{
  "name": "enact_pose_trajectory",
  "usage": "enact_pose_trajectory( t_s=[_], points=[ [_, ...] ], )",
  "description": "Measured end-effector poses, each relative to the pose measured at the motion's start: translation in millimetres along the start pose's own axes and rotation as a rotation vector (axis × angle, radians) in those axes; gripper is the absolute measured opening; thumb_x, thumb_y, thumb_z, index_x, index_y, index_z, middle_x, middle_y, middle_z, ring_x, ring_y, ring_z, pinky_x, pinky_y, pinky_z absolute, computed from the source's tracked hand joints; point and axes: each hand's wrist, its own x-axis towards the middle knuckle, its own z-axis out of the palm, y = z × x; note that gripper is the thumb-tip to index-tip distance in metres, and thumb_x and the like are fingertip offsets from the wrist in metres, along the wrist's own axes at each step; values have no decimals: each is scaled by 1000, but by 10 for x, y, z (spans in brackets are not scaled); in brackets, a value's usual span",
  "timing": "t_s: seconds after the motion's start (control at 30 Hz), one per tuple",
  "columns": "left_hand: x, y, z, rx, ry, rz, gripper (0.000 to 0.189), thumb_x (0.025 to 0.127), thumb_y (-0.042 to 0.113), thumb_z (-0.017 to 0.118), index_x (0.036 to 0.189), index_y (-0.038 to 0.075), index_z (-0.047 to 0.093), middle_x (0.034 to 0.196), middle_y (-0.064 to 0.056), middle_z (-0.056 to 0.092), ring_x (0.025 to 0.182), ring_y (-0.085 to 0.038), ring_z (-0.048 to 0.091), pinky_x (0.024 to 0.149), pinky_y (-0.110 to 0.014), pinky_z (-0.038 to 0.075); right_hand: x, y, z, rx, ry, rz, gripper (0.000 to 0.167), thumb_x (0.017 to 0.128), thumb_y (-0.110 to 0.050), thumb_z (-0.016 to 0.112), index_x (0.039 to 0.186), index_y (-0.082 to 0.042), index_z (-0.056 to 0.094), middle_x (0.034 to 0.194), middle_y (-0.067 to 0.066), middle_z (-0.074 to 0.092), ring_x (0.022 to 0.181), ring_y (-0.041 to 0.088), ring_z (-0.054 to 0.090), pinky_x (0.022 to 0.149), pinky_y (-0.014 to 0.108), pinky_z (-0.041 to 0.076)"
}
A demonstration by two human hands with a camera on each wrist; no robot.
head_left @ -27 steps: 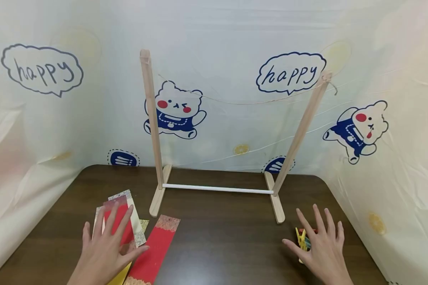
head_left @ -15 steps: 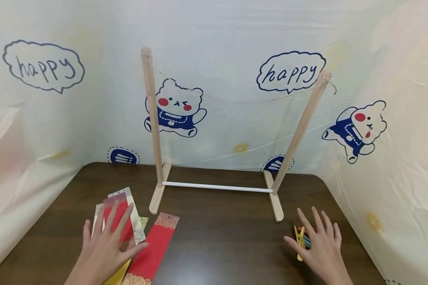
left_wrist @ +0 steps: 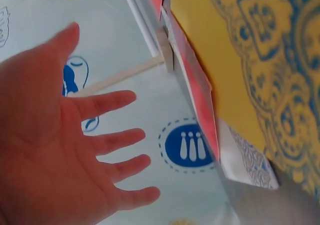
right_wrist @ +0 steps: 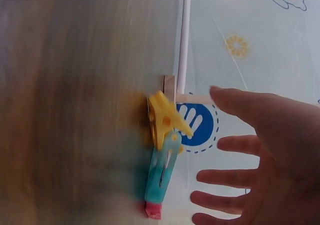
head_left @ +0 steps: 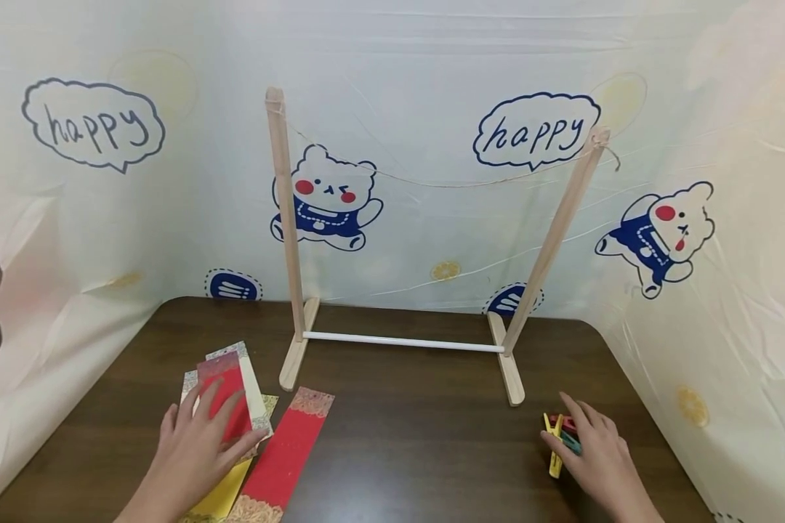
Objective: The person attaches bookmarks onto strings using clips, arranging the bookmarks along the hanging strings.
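My left hand (head_left: 199, 443) hovers with spread, relaxed fingers over a pile of paper strips at the left. In that pile are a red strip (head_left: 234, 403), a white strip (head_left: 255, 399) with patterned ends, and a yellow strip (left_wrist: 220, 60). Beside them lies a separate red strip (head_left: 288, 450) with lacy gold ends. At the right, my right hand (head_left: 598, 454) is held over a small group of clothespins, its fingers apart and nothing between them. A yellow clothespin (right_wrist: 165, 117), a teal clothespin (right_wrist: 164, 170) and a red clothespin (right_wrist: 153, 210) lie close together there.
Behind the hands stands a wooden frame with a left post (head_left: 286, 218), a right post (head_left: 556, 240) and a white crossbar (head_left: 402, 341). A thin string (head_left: 445, 187) sags between the post tops. A printed curtain (head_left: 419, 65) hangs behind the brown table (head_left: 399, 450).
My right hand has lowered towards the clothespins, its fingers less spread and slightly bent. The left hand has dipped a little over the strips, fingers relaxing. The head view has shifted slightly.
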Motion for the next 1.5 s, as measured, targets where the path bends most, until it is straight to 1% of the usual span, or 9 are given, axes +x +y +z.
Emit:
enact_pose_trajectory(
  t_s=[0.27, 0.47, 0.73, 0.83, 0.93, 1.07, 1.2, 1.33, 1.5],
  points=[
    [50, 139, 20, -42, -36, 61, 62, 74, 49, 84, 115, 5, 68, 124, -23, 57, 114, -46, 50, 84, -69, 48, 60, 156, -26, 17, -161, 59, 87, 84, -65, 67, 140, 0, 50, 129, 36, 53, 110, 58, 52, 82, 71, 45],
    [180, 367, 74, -38, -45, 113, 54, 77, 43, 83, 113, 5, 70, 121, -21, 61, 112, -43, 54, 84, -66, 49, 40, 257, -41, 40, -26, 9, 72, 83, -52, 76, 127, 2, 61, 117, 32, 62, 101, 53, 57, 79, 65, 48],
    [344, 585, 131, -24, -121, 148, 58, 73, 44, 86, 110, 3, 70, 110, -18, 64, 94, -32, 58, 71, -49, 56, -43, 356, 9, 135, 146, -16, 44, 94, -26, 71, 118, 10, 64, 108, 33, 65, 96, 51, 62, 78, 63, 49],
    [366, 624, 153, 10, -144, 142, 59, 73, 46, 85, 109, 2, 70, 106, -16, 65, 89, -30, 58, 68, -48, 53, -62, 390, 19, 158, 145, 3, 38, 90, -11, 72, 120, 10, 61, 108, 31, 64, 90, 43, 63, 71, 57, 50],
    [371, 650, 179, 54, -134, 121, 58, 74, 49, 84, 105, 2, 70, 98, -15, 64, 85, -29, 57, 65, -48, 50, -56, 445, 18, 161, 116, 75, 50, 85, -5, 73, 128, 12, 53, 114, 37, 57, 94, 46, 57, 73, 58, 47],
    [370, 691, 222, 72, -134, 84, 68, 72, 54, 83, 106, -2, 65, 93, -17, 60, 81, -30, 57, 65, -48, 51, -27, 545, 22, 187, 37, 176, 65, 87, -15, 74, 134, 17, 41, 116, 40, 53, 99, 48, 57, 78, 60, 47],
    [348, 728, 259, 59, -206, 35, 84, 64, 57, 87, 112, -5, 57, 97, -20, 58, 85, -33, 58, 68, -51, 54, -11, 626, 55, 235, -37, 257, 67, 93, -30, 70, 133, 16, 43, 102, 26, 63, 83, 30, 62, 72, 46, 50],
    [344, 728, 263, 11, -264, -8, 84, 59, 54, 90, 107, -4, 52, 91, -18, 56, 82, -30, 56, 65, -49, 53, -25, 646, 129, 277, -22, 300, 53, 95, -29, 68, 130, 8, 52, 88, 6, 67, 72, 12, 55, 65, 31, 41],
    [378, 697, 221, -129, -319, -57, 79, 58, 43, 94, 103, -6, 53, 83, -13, 54, 74, -25, 54, 58, -42, 53, -48, 641, 217, 311, 3, 342, 48, 94, -27, 68, 130, 2, 54, 84, 1, 66, 69, 8, 52, 64, 28, 38]
  ],
)
